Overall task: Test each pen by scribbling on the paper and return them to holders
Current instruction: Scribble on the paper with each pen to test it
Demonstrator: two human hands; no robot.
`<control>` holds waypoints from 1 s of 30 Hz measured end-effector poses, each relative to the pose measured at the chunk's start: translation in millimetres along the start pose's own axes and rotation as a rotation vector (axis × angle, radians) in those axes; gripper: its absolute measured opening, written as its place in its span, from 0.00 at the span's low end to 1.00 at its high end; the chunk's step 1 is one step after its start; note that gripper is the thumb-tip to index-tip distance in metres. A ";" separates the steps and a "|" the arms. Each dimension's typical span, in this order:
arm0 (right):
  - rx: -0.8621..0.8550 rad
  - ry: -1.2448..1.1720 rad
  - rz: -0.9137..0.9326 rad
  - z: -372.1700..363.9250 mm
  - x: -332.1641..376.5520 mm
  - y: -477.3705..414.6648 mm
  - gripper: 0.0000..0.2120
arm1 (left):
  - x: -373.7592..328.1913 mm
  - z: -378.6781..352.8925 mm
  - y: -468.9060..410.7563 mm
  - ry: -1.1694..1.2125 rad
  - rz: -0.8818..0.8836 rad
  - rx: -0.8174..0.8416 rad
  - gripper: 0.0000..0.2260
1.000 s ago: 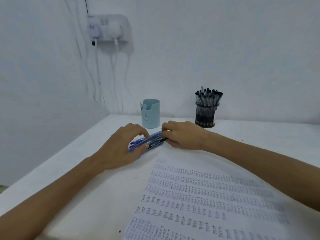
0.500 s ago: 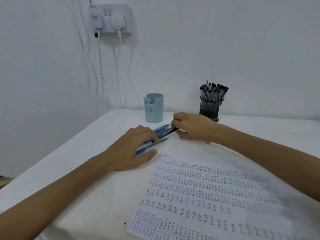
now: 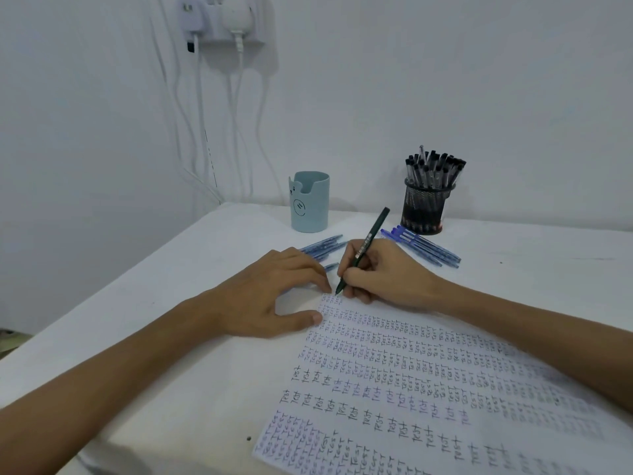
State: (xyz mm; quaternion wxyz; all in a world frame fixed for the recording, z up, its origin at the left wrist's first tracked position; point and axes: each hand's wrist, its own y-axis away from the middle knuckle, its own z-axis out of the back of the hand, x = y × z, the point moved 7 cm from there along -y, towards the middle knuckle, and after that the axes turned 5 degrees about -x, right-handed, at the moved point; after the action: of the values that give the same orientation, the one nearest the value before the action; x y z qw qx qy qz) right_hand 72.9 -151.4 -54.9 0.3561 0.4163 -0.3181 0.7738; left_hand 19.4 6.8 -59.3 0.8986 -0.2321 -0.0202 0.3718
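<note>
- Right hand (image 3: pixel 387 272) pinches a dark pen (image 3: pixel 368 245), tip on the top corner of the paper (image 3: pixel 428 389) (rows of writing below).
- Left hand (image 3: pixel 270 293), fingers spread, touches that corner.
- Table (image 3: pixel 171 337) bears a cup (image 3: pixel 309 202) and a pen-filled mesh holder (image 3: pixel 424 210).
- Blue pens (image 3: pixel 424 246) lie loose behind the hands.

This is a plain writing corner of a room; whether home or office cannot be told. A white worktop (image 3: pixel 164 344) sits in the angle of two bare white walls (image 3: pixel 445 80). A wall socket (image 3: pixel 222 25) holds plugged-in chargers, with white cables (image 3: pixel 236 132) hanging down. A pale blue holder (image 3: pixel 309 204), a black mesh holder (image 3: pixel 424 210) crammed with pens, loose blue pens (image 3: pixel 424 247) and a handwriting-covered paper (image 3: pixel 445 389) suggest desk work.
</note>
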 end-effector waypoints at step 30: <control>-0.080 0.035 0.016 2.3 -6.9 -0.3 0.04 | 2.3 -2.8 0.0 0.019 -0.020 -0.009 0.16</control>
State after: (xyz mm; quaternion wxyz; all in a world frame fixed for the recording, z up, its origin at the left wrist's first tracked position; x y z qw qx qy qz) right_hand 76.9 -155.0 -59.8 0.3718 0.3854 -0.3458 0.7705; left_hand 21.6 7.2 -62.1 0.9015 -0.2392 -0.0159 0.3603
